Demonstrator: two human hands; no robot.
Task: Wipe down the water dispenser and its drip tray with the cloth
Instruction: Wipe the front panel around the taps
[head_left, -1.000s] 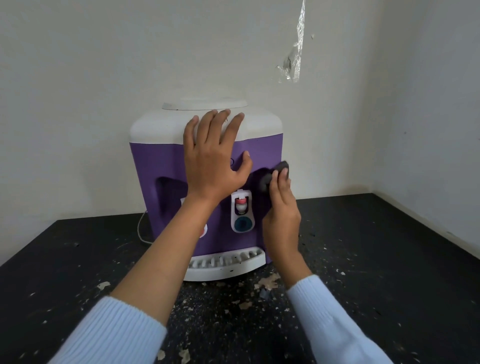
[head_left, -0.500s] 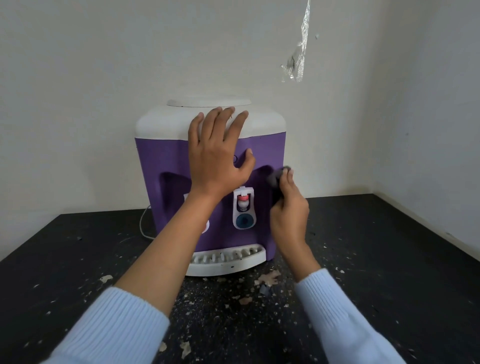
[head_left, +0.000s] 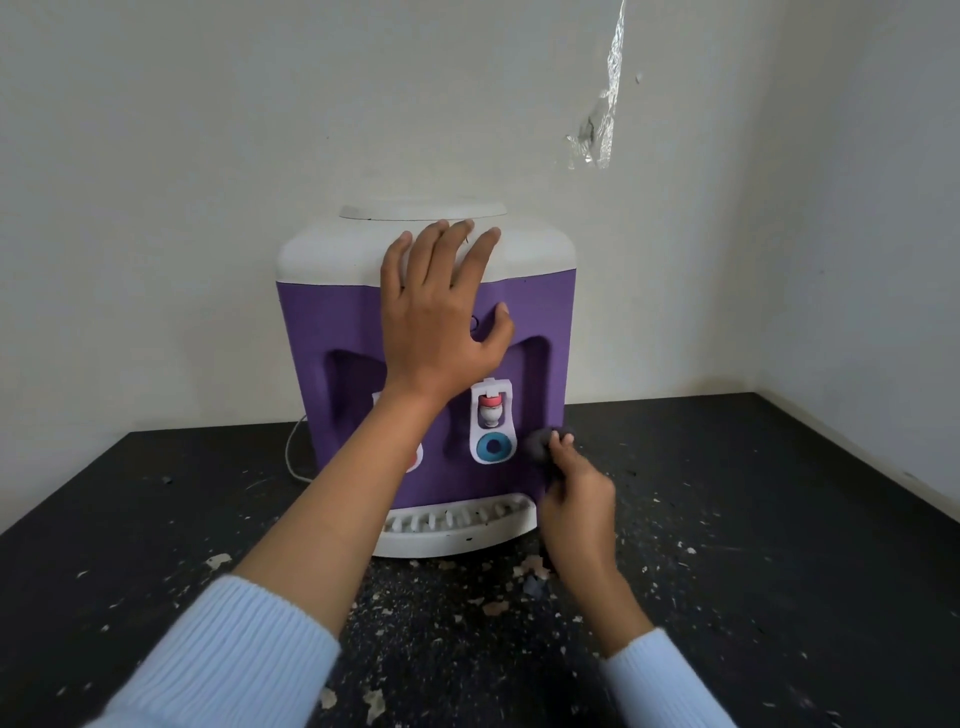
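A purple water dispenser (head_left: 332, 322) with a white top stands on the black counter against the wall. Its white slotted drip tray (head_left: 457, 525) juts out at the bottom front. My left hand (head_left: 441, 317) lies flat with fingers spread on the upper front, fingertips on the white top. My right hand (head_left: 576, 499) grips a small dark cloth (head_left: 540, 447) bunched against the dispenser's lower right front edge, just right of the white tap with the blue button (head_left: 493, 431). My left forearm hides the other tap.
The black counter (head_left: 753, 545) is strewn with pale flakes and crumbs, thickest in front of the tray. A white cable (head_left: 291, 457) runs behind the dispenser's left side. Walls close in behind and on the right; a strip of clear tape (head_left: 602, 119) hangs on the back wall.
My right hand with the cloth has slid down the dispenser's right front edge, from beside the recess to near the tray. My left hand has stayed pressed on the upper front.
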